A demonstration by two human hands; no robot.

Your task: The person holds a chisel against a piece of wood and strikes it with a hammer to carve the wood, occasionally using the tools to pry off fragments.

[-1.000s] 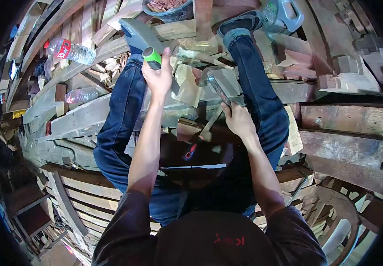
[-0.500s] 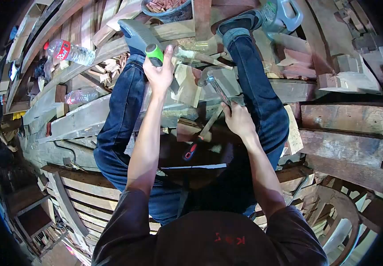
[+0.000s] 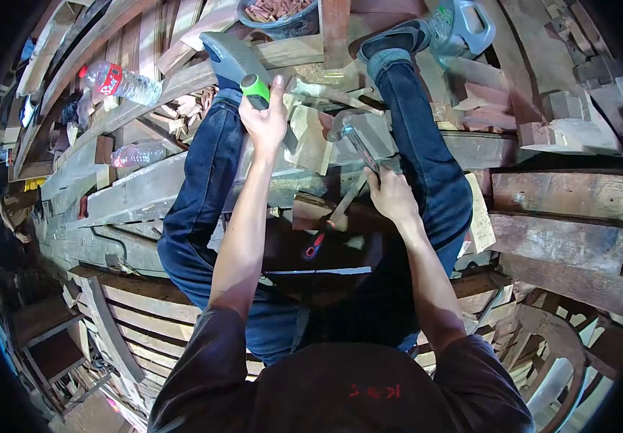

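Observation:
My left hand (image 3: 265,124) is wrapped round a chisel (image 3: 256,88) with a green and black handle; its grey blade shows below the fist, beside a pale wood block (image 3: 313,137). In my right hand (image 3: 394,196) is a hammer (image 3: 361,149), gripped by its shaft, its metal head up and to the left near the block. Between my knees lies a second chisel with a red and black handle (image 3: 314,247), its blade against a small brown wood piece (image 3: 310,211).
Long timber beams (image 3: 138,193) run across the work area. A labelled water bottle (image 3: 120,82) and another clear bottle (image 3: 138,154) lie at left. A bucket of wood pieces (image 3: 280,20) and a pale blue jug (image 3: 470,29) are at the far side. Stacked boards (image 3: 564,195) stand at right.
The whole view has shifted slightly, so most things sit a little further right. Both hands keep their tools in nearly the same pose.

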